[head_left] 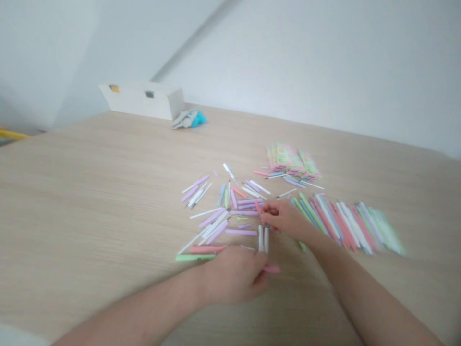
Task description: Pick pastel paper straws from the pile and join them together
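Observation:
My left hand point(236, 274) is closed around a pink pen piece point(272, 269), whose end sticks out past the fingers. Just above and to the right, the fingers of my right hand point(284, 216) pinch a small coral-red pen piece point(258, 206); its full shape is blurred. Between the hands lie two whitish pen pieces point(263, 239) side by side. Loose purple pen barrels point(241, 232) and thin white refills point(212, 228) spread over the table left of my right hand. A green barrel point(194, 258) and a red one point(207, 249) lie by my left wrist.
A row of pens point(345, 223) in several colours lies right of my right forearm. Behind it sit stacked pink-and-green packets point(288, 158). At the back left of the wooden table point(108, 192) stand a white box point(140, 103) and a crumpled grey-and-blue cloth point(189, 119).

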Action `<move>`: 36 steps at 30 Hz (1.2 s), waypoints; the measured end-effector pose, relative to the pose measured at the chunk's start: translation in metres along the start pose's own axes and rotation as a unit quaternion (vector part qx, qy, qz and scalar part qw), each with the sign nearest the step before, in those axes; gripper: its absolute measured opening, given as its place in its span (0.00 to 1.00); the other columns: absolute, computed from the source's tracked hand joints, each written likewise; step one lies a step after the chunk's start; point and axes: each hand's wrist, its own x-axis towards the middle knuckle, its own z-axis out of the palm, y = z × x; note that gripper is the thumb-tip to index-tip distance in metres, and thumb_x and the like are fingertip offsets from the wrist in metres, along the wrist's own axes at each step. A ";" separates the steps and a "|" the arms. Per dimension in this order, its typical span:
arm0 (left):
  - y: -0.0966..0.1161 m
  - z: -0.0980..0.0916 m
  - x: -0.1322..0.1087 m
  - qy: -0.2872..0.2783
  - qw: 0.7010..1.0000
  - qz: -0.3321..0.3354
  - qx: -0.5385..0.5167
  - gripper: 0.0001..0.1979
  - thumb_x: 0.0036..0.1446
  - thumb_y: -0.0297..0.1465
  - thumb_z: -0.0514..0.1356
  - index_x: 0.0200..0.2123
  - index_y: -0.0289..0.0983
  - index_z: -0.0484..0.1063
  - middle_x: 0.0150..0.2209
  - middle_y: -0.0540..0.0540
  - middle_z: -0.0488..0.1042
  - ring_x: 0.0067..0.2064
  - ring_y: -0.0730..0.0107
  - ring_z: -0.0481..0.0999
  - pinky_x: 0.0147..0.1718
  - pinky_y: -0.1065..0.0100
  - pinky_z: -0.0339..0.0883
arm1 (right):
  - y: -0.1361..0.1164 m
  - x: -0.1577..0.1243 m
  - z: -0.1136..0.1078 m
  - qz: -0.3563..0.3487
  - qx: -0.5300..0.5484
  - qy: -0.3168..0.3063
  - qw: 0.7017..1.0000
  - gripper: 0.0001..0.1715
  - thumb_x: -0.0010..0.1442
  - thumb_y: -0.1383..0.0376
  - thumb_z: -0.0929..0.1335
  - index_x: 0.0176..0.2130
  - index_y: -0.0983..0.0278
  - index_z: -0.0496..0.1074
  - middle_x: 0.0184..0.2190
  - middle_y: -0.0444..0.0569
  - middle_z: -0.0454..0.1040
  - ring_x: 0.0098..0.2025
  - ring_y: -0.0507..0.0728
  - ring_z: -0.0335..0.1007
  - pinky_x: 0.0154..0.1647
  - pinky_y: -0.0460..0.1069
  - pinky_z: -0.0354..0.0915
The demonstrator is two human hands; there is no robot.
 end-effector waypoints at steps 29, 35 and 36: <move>0.012 -0.005 -0.002 -0.062 0.992 0.096 0.050 0.11 0.60 0.36 0.49 0.32 0.39 0.68 0.28 0.49 0.76 0.28 0.63 0.75 0.27 0.64 0.63 | 0.007 -0.020 0.005 0.007 0.016 0.000 1.000 0.10 0.56 0.63 0.62 0.29 0.65 0.68 0.18 0.41 0.67 0.17 0.48 0.59 0.20 0.43 0.55; 0.014 -0.005 -0.004 -0.071 0.992 0.099 0.041 0.09 0.60 0.35 0.50 0.33 0.39 0.68 0.28 0.49 0.76 0.27 0.63 0.75 0.26 0.65 0.63 | 0.009 -0.024 -0.002 0.044 0.079 -0.017 0.996 0.08 0.54 0.70 0.58 0.31 0.63 0.65 0.22 0.40 0.68 0.20 0.49 0.61 0.21 0.43 0.56; 0.014 -0.005 -0.004 -0.073 0.992 0.098 0.041 0.09 0.60 0.35 0.50 0.34 0.39 0.68 0.28 0.49 0.76 0.27 0.63 0.75 0.25 0.65 0.63 | 0.009 -0.025 -0.002 0.028 0.056 -0.018 0.998 0.07 0.53 0.70 0.59 0.29 0.63 0.65 0.22 0.40 0.67 0.22 0.49 0.62 0.22 0.43 0.56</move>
